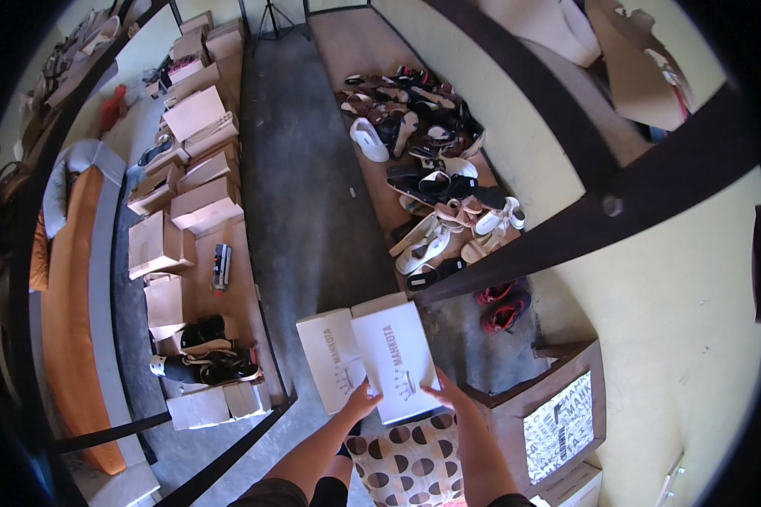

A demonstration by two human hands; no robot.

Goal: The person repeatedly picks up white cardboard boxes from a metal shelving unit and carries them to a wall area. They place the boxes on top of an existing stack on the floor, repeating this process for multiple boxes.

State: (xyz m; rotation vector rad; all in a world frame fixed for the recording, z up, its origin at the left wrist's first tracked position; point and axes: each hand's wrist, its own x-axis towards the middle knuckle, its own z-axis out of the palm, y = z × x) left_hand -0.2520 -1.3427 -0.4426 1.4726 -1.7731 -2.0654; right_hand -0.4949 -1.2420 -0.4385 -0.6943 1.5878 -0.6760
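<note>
I hold the white box [396,359] in front of me, my right hand [444,393] closed on its right edge and my left hand [362,400] gripping low at its left edge. The cream box [330,346] lies partly behind it, just left; whether my left fingers hold that too, I cannot tell. Patterned cloth [407,463] shows between my forearms

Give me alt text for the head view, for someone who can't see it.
A person's left hand and right hand grip a white box, which overlaps a second pale box. Ahead, a dark floor runs between cardboard boxes on the left and piled shoes on the right.
</note>
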